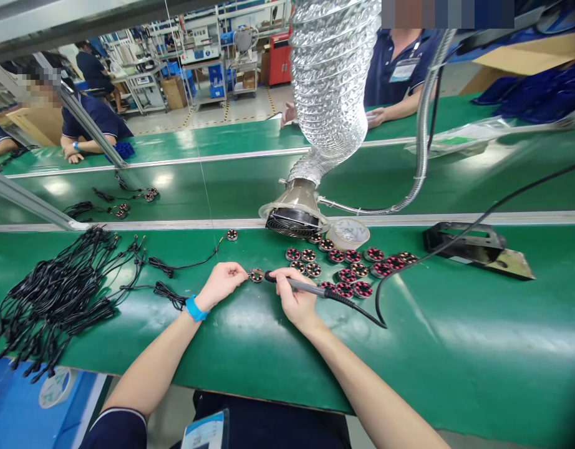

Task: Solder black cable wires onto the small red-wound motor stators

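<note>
Soldering iron [309,287] gripped in the fingers of right hand [297,304], tip end at small round coil [256,277]. Coil sits on green bench [264,349], between the two hands. Left hand [222,282]: thumb and forefinger pressed together at the coil's left edge; cannot tell what they pinch, too small. To the right, further coils [353,256] clustered; far left, heap of black cables [58,299]. Hood [297,198] hangs on the far side.

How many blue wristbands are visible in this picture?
2: one blue wristband on the wrist of the person's left hand, another on a co-worker at upper left. More may be hidden.
</note>
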`<act>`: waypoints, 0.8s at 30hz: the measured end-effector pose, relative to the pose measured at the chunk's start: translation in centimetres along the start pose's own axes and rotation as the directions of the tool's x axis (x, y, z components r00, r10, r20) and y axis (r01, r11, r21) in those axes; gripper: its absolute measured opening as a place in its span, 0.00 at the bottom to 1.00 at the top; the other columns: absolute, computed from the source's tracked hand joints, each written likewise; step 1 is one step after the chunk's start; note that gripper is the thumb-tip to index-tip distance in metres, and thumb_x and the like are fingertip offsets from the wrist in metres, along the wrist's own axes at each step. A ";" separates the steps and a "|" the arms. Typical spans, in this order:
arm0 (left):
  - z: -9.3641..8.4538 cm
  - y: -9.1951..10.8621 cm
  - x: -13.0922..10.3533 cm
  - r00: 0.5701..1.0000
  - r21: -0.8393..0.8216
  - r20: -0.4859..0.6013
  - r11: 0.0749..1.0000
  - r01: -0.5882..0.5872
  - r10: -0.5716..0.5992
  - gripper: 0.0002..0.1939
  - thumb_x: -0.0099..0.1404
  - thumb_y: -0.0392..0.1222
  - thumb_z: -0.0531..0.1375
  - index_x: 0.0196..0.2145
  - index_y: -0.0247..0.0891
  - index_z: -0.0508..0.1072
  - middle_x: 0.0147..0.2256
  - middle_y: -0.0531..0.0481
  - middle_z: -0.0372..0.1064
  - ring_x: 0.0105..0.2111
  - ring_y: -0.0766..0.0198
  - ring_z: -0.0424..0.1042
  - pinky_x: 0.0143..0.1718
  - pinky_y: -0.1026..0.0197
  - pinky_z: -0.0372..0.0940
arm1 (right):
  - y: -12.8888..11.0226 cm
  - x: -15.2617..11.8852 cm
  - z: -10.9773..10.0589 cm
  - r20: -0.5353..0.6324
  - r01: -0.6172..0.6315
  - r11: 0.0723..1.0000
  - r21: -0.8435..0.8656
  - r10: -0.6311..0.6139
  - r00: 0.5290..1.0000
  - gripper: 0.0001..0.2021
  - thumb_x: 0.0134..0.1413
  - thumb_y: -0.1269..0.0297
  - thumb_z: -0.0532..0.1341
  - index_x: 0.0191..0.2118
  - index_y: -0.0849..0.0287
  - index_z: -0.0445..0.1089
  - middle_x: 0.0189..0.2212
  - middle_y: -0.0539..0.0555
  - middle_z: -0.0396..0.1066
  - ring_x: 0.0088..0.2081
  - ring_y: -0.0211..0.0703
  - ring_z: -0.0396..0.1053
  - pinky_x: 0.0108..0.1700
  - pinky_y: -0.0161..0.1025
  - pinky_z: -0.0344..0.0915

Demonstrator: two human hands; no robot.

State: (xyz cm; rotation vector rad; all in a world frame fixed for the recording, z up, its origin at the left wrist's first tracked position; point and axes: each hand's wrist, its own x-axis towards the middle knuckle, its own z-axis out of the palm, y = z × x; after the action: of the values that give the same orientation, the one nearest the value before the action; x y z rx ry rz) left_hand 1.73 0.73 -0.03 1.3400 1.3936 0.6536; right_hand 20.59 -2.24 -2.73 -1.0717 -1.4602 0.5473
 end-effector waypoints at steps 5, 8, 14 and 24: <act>0.0 0.1 -0.1 1.000 -0.010 0.003 1.000 -0.002 0.002 0.12 0.55 0.47 0.61 0.26 0.34 0.72 0.18 0.57 0.58 0.17 0.73 0.53 0.18 0.67 0.48 | 0.1 0.0 0.1 0.005 -0.011 1.000 -0.003 0.011 1.000 0.13 0.64 0.61 0.55 0.32 0.57 0.74 0.20 0.49 0.70 0.22 0.40 0.69 0.29 0.37 0.67; 0.0 0.1 -0.1 1.000 -0.011 0.007 1.000 -0.003 0.003 0.12 0.55 0.47 0.60 0.26 0.33 0.72 0.19 0.57 0.59 0.17 0.73 0.53 0.18 0.67 0.48 | 0.1 0.0 0.1 0.010 -0.013 1.000 -0.008 0.013 1.000 0.13 0.64 0.60 0.55 0.32 0.57 0.74 0.20 0.49 0.70 0.23 0.40 0.70 0.29 0.37 0.68; -0.1 -0.1 0.1 1.000 -0.038 0.015 0.999 -0.001 0.001 0.12 0.55 0.47 0.61 0.27 0.33 0.72 0.19 0.57 0.60 0.17 0.73 0.53 0.19 0.66 0.47 | -0.1 0.4 0.5 0.041 -0.038 0.999 -0.035 0.040 0.998 0.12 0.65 0.60 0.55 0.37 0.56 0.74 0.24 0.51 0.73 0.26 0.41 0.72 0.34 0.39 0.71; -0.2 -0.7 0.1 0.988 0.058 0.011 0.986 -0.155 0.154 0.10 0.57 0.44 0.59 0.26 0.33 0.73 0.24 0.51 0.69 0.25 0.67 0.63 0.29 0.64 0.57 | 1.3 1.3 2.5 0.231 0.147 0.988 0.037 -0.151 0.961 0.15 0.64 0.68 0.57 0.55 0.55 0.68 0.42 0.56 0.69 0.40 0.39 0.73 0.47 0.38 0.71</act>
State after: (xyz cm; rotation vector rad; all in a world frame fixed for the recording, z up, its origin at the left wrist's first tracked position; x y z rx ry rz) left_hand 1.28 0.71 -0.58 1.5061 1.3217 0.7153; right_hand 18.78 0.01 -3.63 -0.8951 -1.7223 0.5935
